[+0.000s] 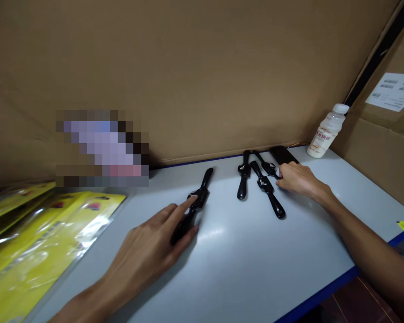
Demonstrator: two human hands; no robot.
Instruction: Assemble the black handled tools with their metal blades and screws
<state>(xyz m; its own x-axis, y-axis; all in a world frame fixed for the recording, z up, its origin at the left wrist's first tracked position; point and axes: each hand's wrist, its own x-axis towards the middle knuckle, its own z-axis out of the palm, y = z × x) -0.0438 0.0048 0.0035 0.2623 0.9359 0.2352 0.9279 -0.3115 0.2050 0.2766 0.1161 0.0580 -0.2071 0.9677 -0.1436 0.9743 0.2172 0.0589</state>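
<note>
My left hand (158, 235) is closed around the near handle of a black spokeshave (199, 197) in the middle of the table. Its index finger lies along the tool's body. Over to the right, my right hand (298, 180) pinches the near end of another black spokeshave (270, 168); its fingers hide part of that handle. Beside it, a third spokeshave (264, 184) lies slantwise on the tabletop. A further spokeshave (244, 169) rests to the left of that one, almost in line with my view.
Yellow packages in clear plastic (50, 242) cover the table's left side. A dark flat object (283, 155) lies behind my right hand. A white bottle (326, 134) stands at the back right corner. Cardboard (202, 80) walls the back; a labelled carton (373, 139) is at right.
</note>
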